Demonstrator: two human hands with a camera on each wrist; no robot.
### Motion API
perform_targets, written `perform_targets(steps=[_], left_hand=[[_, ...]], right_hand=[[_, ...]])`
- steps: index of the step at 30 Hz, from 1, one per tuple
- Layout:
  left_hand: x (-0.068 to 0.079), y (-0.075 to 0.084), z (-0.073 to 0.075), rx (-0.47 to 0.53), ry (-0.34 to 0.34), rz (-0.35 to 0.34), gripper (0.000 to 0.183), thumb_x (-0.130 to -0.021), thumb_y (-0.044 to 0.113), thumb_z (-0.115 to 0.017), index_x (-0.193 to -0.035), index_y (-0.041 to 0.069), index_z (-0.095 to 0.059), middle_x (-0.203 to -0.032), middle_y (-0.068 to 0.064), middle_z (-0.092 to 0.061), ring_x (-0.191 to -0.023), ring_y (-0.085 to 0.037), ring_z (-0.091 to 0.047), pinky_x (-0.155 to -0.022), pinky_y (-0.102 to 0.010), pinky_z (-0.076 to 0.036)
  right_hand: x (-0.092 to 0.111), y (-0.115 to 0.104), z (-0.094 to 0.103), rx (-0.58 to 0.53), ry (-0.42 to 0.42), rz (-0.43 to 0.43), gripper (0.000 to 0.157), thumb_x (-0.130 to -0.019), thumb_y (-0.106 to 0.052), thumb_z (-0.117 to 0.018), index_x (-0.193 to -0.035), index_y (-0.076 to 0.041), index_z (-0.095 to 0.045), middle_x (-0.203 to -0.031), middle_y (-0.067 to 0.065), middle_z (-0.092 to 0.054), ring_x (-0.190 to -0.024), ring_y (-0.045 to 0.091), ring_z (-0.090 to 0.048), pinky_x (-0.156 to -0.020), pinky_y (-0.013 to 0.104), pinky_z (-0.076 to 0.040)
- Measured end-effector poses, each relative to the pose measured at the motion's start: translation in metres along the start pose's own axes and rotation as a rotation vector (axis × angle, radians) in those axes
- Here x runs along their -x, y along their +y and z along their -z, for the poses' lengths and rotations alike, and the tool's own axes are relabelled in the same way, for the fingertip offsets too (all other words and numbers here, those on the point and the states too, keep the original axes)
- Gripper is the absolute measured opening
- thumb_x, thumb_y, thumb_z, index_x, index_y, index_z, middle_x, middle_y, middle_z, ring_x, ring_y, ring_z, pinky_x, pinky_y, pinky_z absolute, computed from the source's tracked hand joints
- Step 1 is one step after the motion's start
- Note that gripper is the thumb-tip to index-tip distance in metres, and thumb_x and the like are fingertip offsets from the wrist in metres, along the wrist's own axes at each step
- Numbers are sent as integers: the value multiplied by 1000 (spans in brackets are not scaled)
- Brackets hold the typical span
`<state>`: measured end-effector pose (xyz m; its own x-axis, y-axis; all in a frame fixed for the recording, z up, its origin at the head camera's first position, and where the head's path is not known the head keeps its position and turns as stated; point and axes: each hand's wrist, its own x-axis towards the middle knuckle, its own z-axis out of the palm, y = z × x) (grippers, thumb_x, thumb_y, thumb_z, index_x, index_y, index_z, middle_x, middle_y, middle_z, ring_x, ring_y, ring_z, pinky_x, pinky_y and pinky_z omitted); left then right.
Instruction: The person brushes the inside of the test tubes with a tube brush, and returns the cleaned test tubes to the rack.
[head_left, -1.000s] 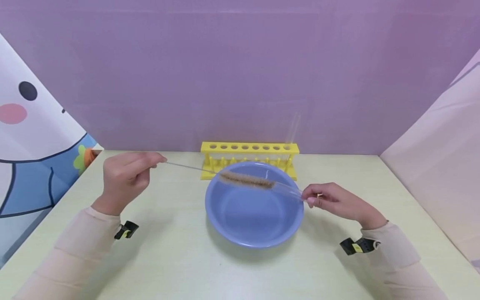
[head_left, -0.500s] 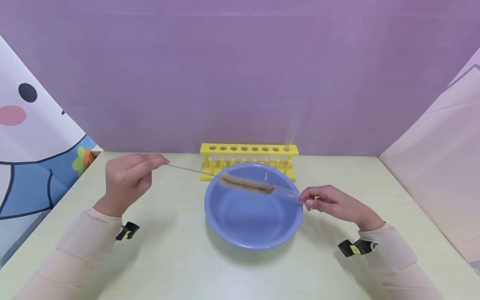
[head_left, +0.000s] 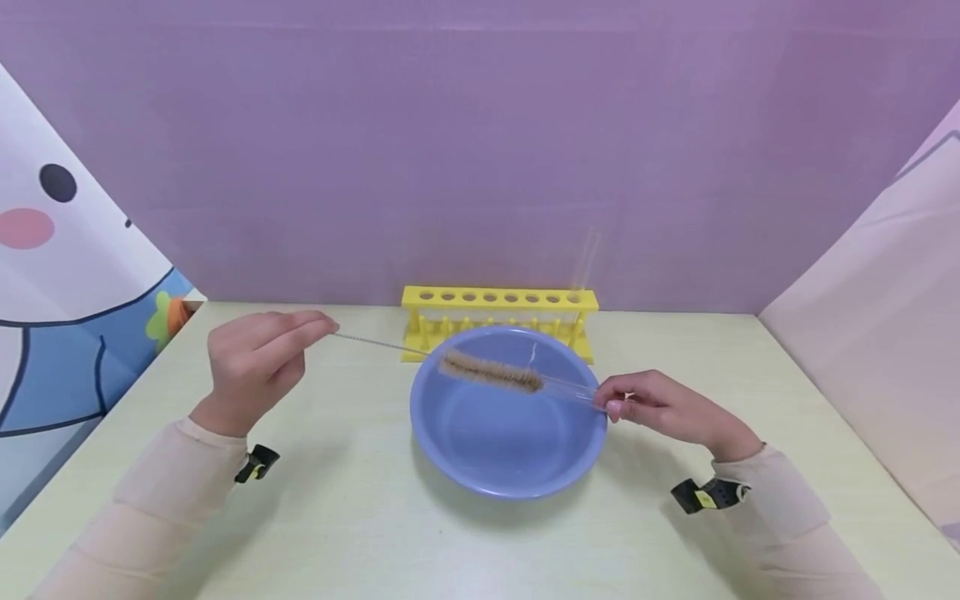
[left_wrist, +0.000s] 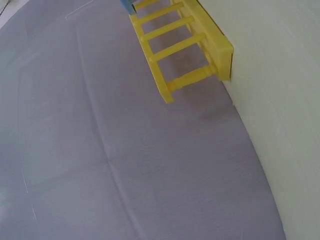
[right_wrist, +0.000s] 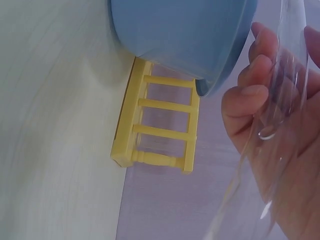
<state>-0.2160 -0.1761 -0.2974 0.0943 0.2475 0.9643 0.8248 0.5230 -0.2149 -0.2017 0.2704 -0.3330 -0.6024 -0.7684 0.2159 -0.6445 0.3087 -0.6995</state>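
Observation:
My left hand (head_left: pixel 258 358) pinches the thin twisted-wire handle of a test tube brush (head_left: pixel 491 372) between thumb and fingertips. The brush slopes slightly down to the right, its tan bristles over the blue basin (head_left: pixel 506 450). At the bristle tip lies the near end of a clear test tube (head_left: pixel 566 389). My right hand (head_left: pixel 667 408) grips that tube toward its other end, just above the basin's right rim. In the right wrist view the tube (right_wrist: pixel 287 85) runs between the thumb and curled fingers. Neither the left hand nor the brush shows in the left wrist view.
Behind the basin stands a yellow test tube rack (head_left: pixel 498 298), close to the purple backdrop. Another clear tube (head_left: pixel 587 258) stands tilted in its rightmost hole. The basin's back rim overlaps the rack's base in the head view. Pale tabletop (head_left: pixel 360 517) surrounds the basin.
The right hand and its tube have shifted slightly left and down. The left hand has dipped a little, and the bristle tip has lowered slightly. Both grips stay the same.

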Motion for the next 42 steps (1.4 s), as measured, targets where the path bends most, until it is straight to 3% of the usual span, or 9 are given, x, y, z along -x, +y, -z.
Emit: perform_targets(steps=[9,18,26,30,34,42], left_hand=[[4,-1,2,-6,-47,31,36,-82,-1,-37,-81,3,-72,-71,-12,-69,-41,-26,-49,-38,-28,-20],[8,-1,-1,6,-98,12,38,-85,2,-35,-84,5,-73,-70,-9,-69,-45,-25,-54,-38,-26,-22],[8,0,-1,30,-225,15,39,-85,3,-33,-87,5,-72,-71,-6,-69,-48,-20,-57,-38,-23,-27],[9,1,0,31,-306,42,41,-80,0,-33,-87,7,-73,-72,-3,-70,-46,-13,-55,-40,-19,-32],[10,2,0,33,-345,82,44,-76,-2,-32,-87,9,-73,-73,0,-70,-48,-9,-55,-42,-19,-37],[7,6,-1,74,-446,210,44,-71,-10,-38,-88,12,-72,-71,4,-67,-52,-4,-53,-46,-18,-36]], right_hand=[[-2,3,-2,48,19,-7,17,-93,3,-49,-101,-3,-62,-88,5,-63,-78,20,-57,-69,25,-48],[-7,-1,-5,137,55,15,15,-92,2,-52,-100,-5,-63,-88,2,-64,-76,12,-57,-67,26,-49],[-11,-1,-8,208,112,42,15,-90,2,-56,-101,-5,-62,-88,4,-63,-75,7,-54,-63,25,-47],[-11,1,-9,251,159,41,14,-89,1,-58,-101,-5,-63,-88,4,-62,-74,6,-52,-61,23,-46],[-12,0,-11,273,192,53,15,-87,2,-60,-100,-6,-63,-85,2,-61,-72,6,-50,-59,21,-44],[-14,2,-14,323,228,38,18,-86,1,-62,-102,-7,-63,-86,-4,-59,-73,5,-49,-57,21,-44]])
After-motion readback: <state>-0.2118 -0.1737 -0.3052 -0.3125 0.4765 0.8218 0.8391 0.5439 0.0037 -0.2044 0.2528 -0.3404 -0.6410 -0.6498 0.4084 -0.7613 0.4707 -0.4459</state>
